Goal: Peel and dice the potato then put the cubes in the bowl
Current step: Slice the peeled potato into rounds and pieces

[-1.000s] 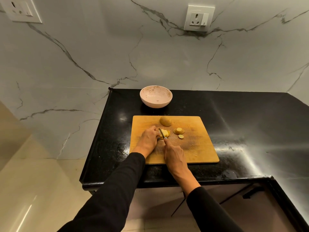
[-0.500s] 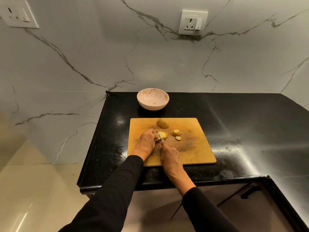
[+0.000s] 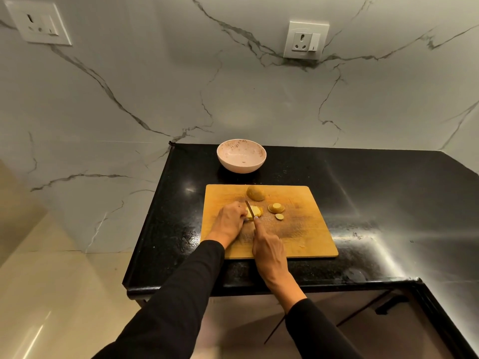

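left hand (image 3: 229, 220) curls over the potato piece (image 3: 254, 212) we're cutting, pinning it on the wooden cutting board (image 3: 305, 229). our right hand (image 3: 269, 251) grips the knife (image 3: 249, 208), blade down across that piece. further right on the board: a domed potato half (image 3: 255, 193) near the far edge, a round slice stack (image 3: 276, 208), one small slice (image 3: 279, 216) beside it. pink bowl (image 3: 241, 156) sits on the black counter (image 3: 388, 193) just behind the board, no cubes in it.

White veined marble wall (image 3: 233, 99), two sockets (image 3: 305, 40), glossy black counter (image 3: 388, 203), beige floor (image 3: 51, 307).
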